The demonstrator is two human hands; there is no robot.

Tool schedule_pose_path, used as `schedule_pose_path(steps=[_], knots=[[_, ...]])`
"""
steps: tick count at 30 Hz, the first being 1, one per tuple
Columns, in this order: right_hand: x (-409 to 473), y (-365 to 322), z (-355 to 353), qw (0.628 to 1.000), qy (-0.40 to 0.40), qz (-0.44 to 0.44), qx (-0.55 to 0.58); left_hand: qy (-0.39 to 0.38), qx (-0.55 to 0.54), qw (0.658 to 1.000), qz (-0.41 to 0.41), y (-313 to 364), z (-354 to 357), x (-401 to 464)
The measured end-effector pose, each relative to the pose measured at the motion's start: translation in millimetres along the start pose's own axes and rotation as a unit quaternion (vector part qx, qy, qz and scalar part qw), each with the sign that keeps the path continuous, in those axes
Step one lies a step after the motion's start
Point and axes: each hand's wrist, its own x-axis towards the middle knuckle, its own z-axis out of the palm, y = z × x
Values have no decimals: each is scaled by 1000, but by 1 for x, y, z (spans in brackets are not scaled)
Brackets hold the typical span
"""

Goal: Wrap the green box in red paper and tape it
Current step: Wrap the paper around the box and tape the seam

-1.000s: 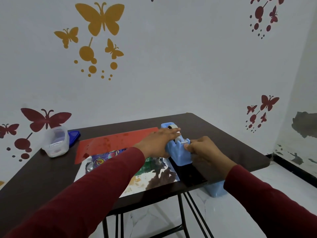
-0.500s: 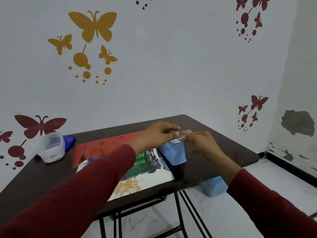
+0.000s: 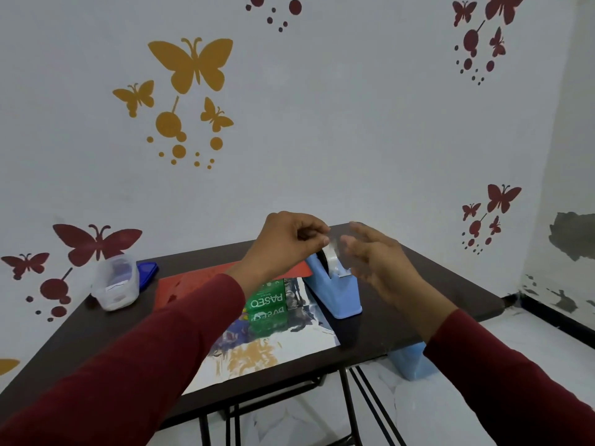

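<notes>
Green box [image 3: 266, 300] lying mid-table [image 3: 64, 342] on a shiny sheet [image 3: 280, 346], long axis across toward the left and right edges, its left part hidden by the left sleeve. Red paper [image 3: 193, 281] flat behind, toward the far edge. Left hand [image 3: 286, 243] pinching tape [image 3: 331, 252] pulled up from the blue dispenser [image 3: 338, 294]. Right hand [image 3: 376, 255] blurred, fingers spread, holding nothing.

Table [image 3: 96, 329]: dark wood-look top, smooth with a slight sheen, on thin black metal legs. Tape dispenser [image 3: 338, 294] is light blue matt plastic with a glossy clear tape [image 3: 331, 257] roll; green box [image 3: 267, 297] looks like printed card, sitting on a mirror-glossy sheet [image 3: 277, 349] that reflects it, next to matt red paper [image 3: 199, 278]. Tub [image 3: 116, 281] is frosted translucent plastic, its blue lid [image 3: 148, 272] glossy; sleeves [image 3: 145, 365] are matt maroon cloth.
</notes>
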Motion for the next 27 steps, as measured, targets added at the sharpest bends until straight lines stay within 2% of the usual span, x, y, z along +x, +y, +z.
schedule_pose_path(steps=[3, 7, 13, 14, 16, 19, 21, 27], knots=[[5, -4, 12, 988, -46, -104, -106, 7, 9, 1000, -12, -5, -16, -1], [7, -3, 33, 973, -51, -149, -171, 17, 26, 999, -30, -14, -33, -7], [18, 15, 68, 984, -2, -88, -156, 25, 82, 992, -91, -40, -60, -26], [19, 20, 73, 986, -3, -76, -149, 5, 99, 989, -111, -48, -65, -32], [20, 29, 82, 991, -20, -49, -125, -83, 172, 971, -145, -66, -73, -46], [24, 42, 93, 995, -35, -17, -88, -181, 345, 910, -142, -95, -75, -66], [29, 48, 101, 996, -32, -12, -80, -178, 396, 890, -135, -111, -74, -77], [43, 56, 120, 996, -32, -36, -75, -125, 427, 893, -70, -122, -72, -89]])
